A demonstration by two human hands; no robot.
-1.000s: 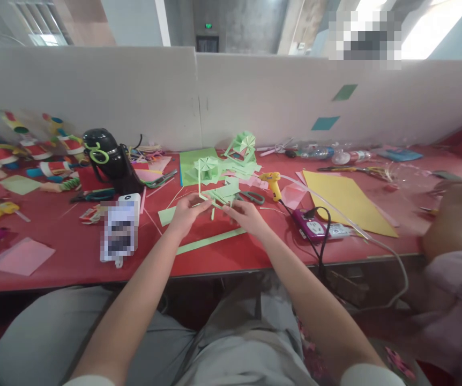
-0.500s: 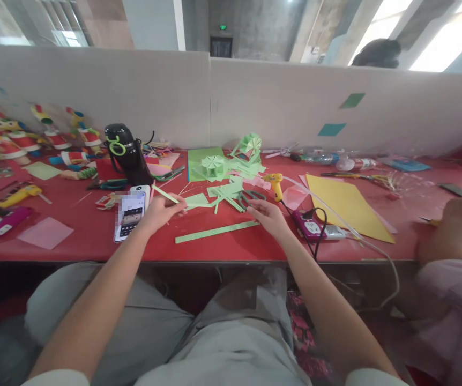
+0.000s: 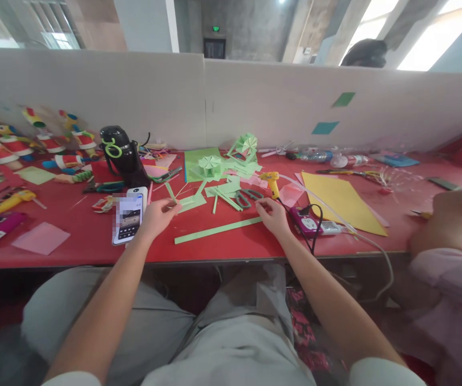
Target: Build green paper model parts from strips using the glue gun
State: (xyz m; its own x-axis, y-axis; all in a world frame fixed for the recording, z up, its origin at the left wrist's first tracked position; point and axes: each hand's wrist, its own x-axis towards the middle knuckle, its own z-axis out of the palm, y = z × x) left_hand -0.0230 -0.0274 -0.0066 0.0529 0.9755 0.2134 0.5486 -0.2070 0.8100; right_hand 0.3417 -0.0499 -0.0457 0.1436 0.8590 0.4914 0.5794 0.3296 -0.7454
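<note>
My left hand (image 3: 159, 219) is closed in a pinch on a short light-green paper strip (image 3: 169, 190), which sticks up from the fingertips. A green paper piece (image 3: 194, 201) lies flat just beyond those fingers. My right hand (image 3: 273, 215) has its thumb and fingers drawn together; whatever they hold, if anything, is hidden. Below its fingertips ends a long green paper strip (image 3: 218, 230), lying slantwise on the red table (image 3: 207, 249). Dark-handled scissors (image 3: 244, 199) rest just left of my right hand, beside several cut green strips (image 3: 226, 194).
Two folded green paper forms (image 3: 209, 166) stand at the back. A yellow glue gun (image 3: 271, 184), a purple power box (image 3: 306, 222) and yellow paper (image 3: 337, 201) lie rightward. A phone (image 3: 129, 217) and black bottle (image 3: 122, 155) stand left. Another person's arm (image 3: 444, 230) rests at far right.
The short strip in my left hand has swung from lying slantwise across the fingers to pointing up. My right hand has barely moved; the view has shifted slightly.
</note>
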